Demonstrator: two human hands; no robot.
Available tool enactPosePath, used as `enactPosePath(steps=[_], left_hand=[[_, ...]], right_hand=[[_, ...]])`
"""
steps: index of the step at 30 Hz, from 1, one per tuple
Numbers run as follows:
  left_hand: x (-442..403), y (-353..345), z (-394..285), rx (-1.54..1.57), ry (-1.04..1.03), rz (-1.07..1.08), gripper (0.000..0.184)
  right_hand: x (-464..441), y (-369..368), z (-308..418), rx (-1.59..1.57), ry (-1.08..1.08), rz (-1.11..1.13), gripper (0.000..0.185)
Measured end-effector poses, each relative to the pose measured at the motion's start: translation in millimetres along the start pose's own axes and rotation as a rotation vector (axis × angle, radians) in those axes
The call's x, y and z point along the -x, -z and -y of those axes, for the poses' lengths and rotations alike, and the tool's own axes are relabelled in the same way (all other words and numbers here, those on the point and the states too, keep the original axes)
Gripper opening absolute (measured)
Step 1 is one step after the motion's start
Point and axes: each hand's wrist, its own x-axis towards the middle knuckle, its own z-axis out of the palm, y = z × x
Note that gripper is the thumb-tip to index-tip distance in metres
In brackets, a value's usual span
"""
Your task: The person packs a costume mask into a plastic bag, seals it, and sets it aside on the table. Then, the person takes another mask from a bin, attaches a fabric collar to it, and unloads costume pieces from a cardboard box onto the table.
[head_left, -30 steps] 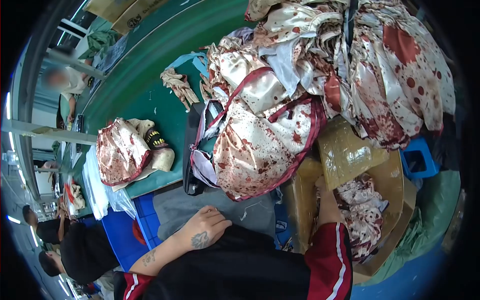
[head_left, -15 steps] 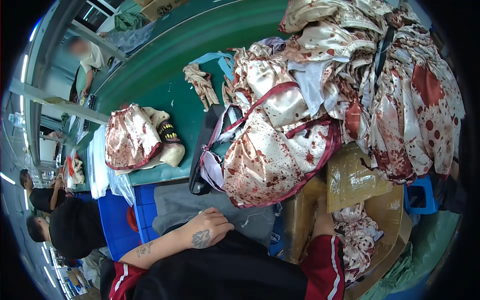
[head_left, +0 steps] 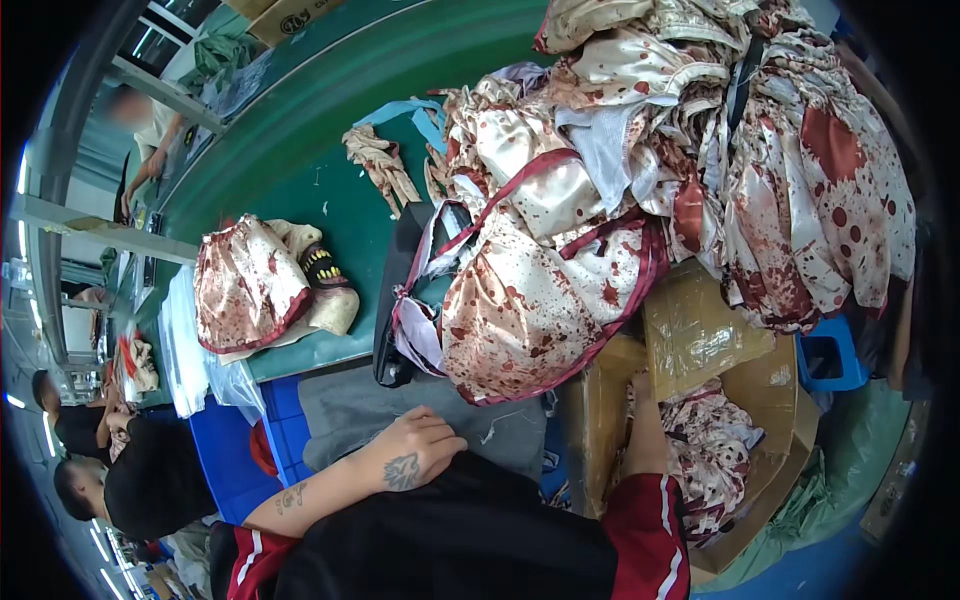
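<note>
My left hand (head_left: 425, 452) rests at the front of my black shirt, beside a grey cloth (head_left: 335, 405). Its fingers are curled together, and nothing shows in them. My right hand (head_left: 640, 388) reaches down at the open cardboard box (head_left: 790, 395); a taped flap and the box side hide most of its fingers. Inside the box lie red-spattered cream fabric pieces (head_left: 705, 450). Just above, a spattered satin garment (head_left: 525, 310) with dark red trim hangs over the table edge. Beside it is a black box-like item (head_left: 400, 300).
A large heap of spattered garments (head_left: 830, 190) covers the right of the green table (head_left: 290, 190). Further left lie a spattered skirt (head_left: 255, 285), a toothed mask (head_left: 322, 268) and plastic bags (head_left: 185, 340). Blue bins (head_left: 225, 450) and a blue stool (head_left: 835, 355) stand below. Other people work at left.
The view has shifted slightly, so the table things sit a little further left. My left hand keeps its place. My right arm stays at the box, with its hand still largely hidden.
</note>
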Motion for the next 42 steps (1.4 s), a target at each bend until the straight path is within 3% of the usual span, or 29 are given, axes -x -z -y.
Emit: enactPosePath(steps=[9,13,16,18,19,22,24,36,42], left_hand=[[-0.5,-0.1,2.7,0.039,-0.026,0.007,0.019],[-2.8,0.4,3.2,0.042,-0.018,-0.009,0.019],[-6.5,1.4,3.5,0.049,-0.058,0.007,0.019],[-8.4,1.2,3.8,0.052,-0.087,0.014,0.018],[-8.4,0.7,3.6,0.061,-0.095,0.016,0.018],[-7.7,1.4,6.0,0.106,-0.106,-0.003,0.018],[-5.8,0.6,7.5,0.129,-0.121,-0.014,0.017],[17.4,6.2,13.3,0.127,-0.101,-0.093,0.017],[25.0,2.6,8.6,0.123,-0.088,-0.087,0.016]], right_hand=[[18.4,45.6,-14.0,-0.113,0.017,-0.08,0.035],[37.4,92.3,-24.2,-0.116,0.139,-0.216,0.035],[60.2,134.5,-22.5,0.039,0.373,-0.385,0.034],[78.6,162.0,-7.5,0.38,0.508,-0.553,0.035],[87.9,176.0,6.7,0.389,0.5,-0.556,0.035],[108.5,208.0,42.0,0.386,0.098,-0.413,0.038],[106.2,214.6,32.3,0.364,0.028,-0.412,0.038],[105.7,232.3,-25.0,0.288,-0.165,-0.423,0.04],[123.0,212.3,-13.5,0.457,-0.195,-0.414,0.035]])
